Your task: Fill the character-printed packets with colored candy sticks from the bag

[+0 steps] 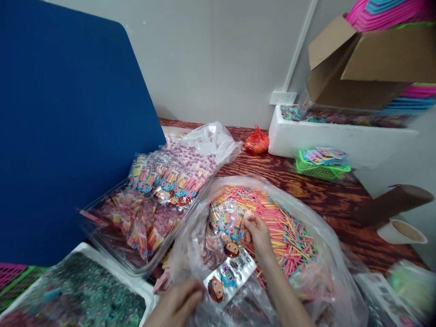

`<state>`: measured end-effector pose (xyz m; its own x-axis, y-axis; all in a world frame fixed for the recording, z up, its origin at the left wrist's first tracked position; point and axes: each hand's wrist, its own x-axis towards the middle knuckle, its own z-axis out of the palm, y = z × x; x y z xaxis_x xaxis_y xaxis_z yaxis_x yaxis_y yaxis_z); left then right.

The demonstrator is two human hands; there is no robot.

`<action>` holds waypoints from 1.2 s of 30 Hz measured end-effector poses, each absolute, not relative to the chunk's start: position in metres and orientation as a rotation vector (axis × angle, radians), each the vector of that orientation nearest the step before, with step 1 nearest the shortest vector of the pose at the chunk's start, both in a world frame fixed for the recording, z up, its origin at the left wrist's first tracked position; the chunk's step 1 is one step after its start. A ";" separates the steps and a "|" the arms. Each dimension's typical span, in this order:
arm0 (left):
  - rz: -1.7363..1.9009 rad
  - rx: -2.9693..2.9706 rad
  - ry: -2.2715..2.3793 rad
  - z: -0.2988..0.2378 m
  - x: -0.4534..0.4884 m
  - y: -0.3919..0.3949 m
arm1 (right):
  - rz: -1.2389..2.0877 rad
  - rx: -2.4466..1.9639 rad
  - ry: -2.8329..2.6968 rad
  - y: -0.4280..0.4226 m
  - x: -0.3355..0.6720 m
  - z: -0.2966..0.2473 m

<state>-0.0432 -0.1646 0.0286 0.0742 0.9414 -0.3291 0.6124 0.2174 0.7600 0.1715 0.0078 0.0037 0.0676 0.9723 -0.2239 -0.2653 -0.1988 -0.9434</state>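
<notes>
My right hand (259, 232) is closed, its thumb and fingertips pinching the edge of a clear printed packet (235, 215) among several overlapping ones. These packets lie over thin pink, yellow and blue sticks (289, 227) heaped in a large clear plastic bag (327, 236). Just below, a silver packet (230, 279) with a cartoon face is tilted over the bag's near side. My left hand (180, 302) is at that packet's left corner, fingers curled and smeared by motion; whether it grips the corner cannot be made out.
Left of the bag, a clear tray (143, 271) holds filled packets (170, 177). A foam box (150, 295) stands at the lower left beside a blue panel (68, 113). Rightward are a green basket (320, 170), white foam box (323, 141), cardboard box (357, 88) and paper cup (391, 232).
</notes>
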 end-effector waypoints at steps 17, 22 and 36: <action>0.337 1.733 2.370 -0.001 0.019 0.007 | 1.370 -1.350 -0.961 0.000 0.154 -0.015; 0.637 1.639 2.279 -0.015 0.010 0.006 | 1.330 -1.384 -0.974 -0.003 0.146 -0.025; 0.810 1.708 1.955 -0.006 0.005 0.045 | 1.325 -1.393 -0.815 0.005 0.122 -0.033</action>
<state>0.0051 0.0454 -0.0063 -0.1576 0.9855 0.0634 0.7413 0.0757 0.6669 0.1216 0.0048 -0.0331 0.1705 0.9406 -0.2937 -0.1627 -0.2671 -0.9498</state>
